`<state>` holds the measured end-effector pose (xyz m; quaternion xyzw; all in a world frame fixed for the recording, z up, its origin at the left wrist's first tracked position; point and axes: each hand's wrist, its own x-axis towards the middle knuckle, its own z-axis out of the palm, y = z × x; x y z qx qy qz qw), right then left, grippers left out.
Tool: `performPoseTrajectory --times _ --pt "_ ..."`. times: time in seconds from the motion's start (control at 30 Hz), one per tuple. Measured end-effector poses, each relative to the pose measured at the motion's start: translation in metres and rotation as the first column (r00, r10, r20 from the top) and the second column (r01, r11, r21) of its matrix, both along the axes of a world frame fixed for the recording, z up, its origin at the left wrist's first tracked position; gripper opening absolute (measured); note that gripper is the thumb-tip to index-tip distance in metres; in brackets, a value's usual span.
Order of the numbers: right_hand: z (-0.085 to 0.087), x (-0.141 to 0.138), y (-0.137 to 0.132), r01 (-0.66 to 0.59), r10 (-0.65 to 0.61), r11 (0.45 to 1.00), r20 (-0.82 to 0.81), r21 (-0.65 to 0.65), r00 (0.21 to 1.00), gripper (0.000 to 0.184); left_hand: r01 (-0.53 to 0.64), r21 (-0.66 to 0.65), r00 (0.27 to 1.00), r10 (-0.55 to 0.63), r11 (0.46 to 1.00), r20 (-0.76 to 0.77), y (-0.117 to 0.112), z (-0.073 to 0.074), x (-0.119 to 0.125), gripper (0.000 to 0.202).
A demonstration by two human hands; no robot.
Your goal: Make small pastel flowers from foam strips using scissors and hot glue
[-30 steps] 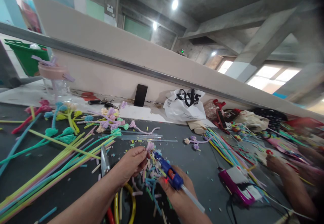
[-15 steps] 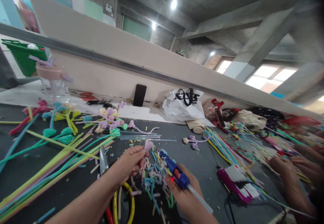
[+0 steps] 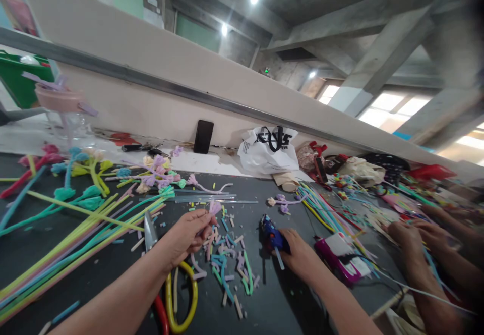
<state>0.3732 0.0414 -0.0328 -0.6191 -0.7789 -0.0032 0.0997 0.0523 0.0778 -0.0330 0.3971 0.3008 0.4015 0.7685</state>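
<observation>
My left hand (image 3: 193, 231) pinches a small light-purple pipe-cleaner flower (image 3: 215, 208) between thumb and fingers. At its right, my right hand (image 3: 293, 249) is closed around a blue glue gun (image 3: 271, 235), whose nozzle points away from me and whose clear glue stick (image 3: 279, 258) juts out at the back. Cut pipe-cleaner pieces (image 3: 227, 254) lie scattered on the dark table between the hands. Beneath my left wrist are scissors (image 3: 181, 299) with yellow and red handles, their blades partly covered by the arm.
Long pipe cleaners (image 3: 75, 244) and finished flowers (image 3: 159, 173) cover the left side. A phone (image 3: 203, 136) leans on the partition near a white bag (image 3: 268, 151). A purple device (image 3: 338, 262) with cables lies at right, beside a co-worker's hands (image 3: 412, 239).
My right hand has moved the glue gun right, away from the purple flower, and turned it more upright in view. The left hand still holds the flower. The camera view has shifted slightly.
</observation>
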Motion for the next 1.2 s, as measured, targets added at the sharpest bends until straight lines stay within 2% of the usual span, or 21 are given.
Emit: performPoseTrajectory --times 0.17,0.27,0.37,0.5,0.63,0.73,0.87,1.07,1.13,1.2 --pt "0.008 0.006 0.000 0.004 -0.009 0.997 -0.074 -0.074 0.997 0.044 0.011 -0.001 1.000 -0.011 1.000 0.012 0.002 -0.003 -0.001 0.024" --pt "0.022 -0.002 0.000 0.019 -0.021 1.000 -0.115 -0.023 0.993 0.043 0.010 0.000 1.000 -0.010 1.000 0.014 0.003 -0.004 -0.001 0.024" --pt "0.033 -0.033 -0.006 -0.052 0.063 0.995 -0.145 0.080 0.987 0.028 0.016 0.001 1.000 -0.016 1.000 0.023 0.002 -0.003 -0.002 0.023" --pt "0.031 -0.093 -0.021 -0.196 0.197 0.980 -0.198 0.027 0.960 0.015 0.013 -0.013 1.000 -0.012 1.000 0.023 0.001 0.001 -0.002 0.021" --pt "0.019 -0.123 -0.022 -0.202 0.192 0.977 -0.131 -0.062 0.973 0.013 0.006 -0.023 1.000 -0.006 1.000 0.013 0.001 0.002 -0.002 0.021" --pt "0.011 -0.125 -0.014 -0.169 0.164 0.982 -0.064 -0.080 0.984 0.016 0.007 -0.016 1.000 -0.007 1.000 0.022 0.002 0.001 -0.002 0.021" --pt "0.008 -0.123 -0.004 -0.170 0.167 0.982 -0.052 -0.079 0.985 0.008 0.009 -0.019 1.000 -0.009 1.000 0.020 0.002 0.000 -0.002 0.020" --pt "0.018 -0.116 -0.004 -0.090 0.065 0.991 -0.232 -0.098 0.970 0.015 0.017 -0.017 1.000 -0.017 1.000 0.011 0.003 -0.001 -0.002 0.020" --pt "0.021 -0.114 -0.009 -0.101 0.064 0.988 -0.290 -0.114 0.955 0.016 0.013 -0.019 1.000 -0.013 1.000 0.009 0.004 -0.001 -0.002 0.020" --pt "0.023 -0.114 -0.012 -0.163 0.110 0.976 -0.324 -0.142 0.940 0.018 0.011 -0.023 1.000 -0.011 1.000 0.009 0.003 0.000 -0.001 0.020"
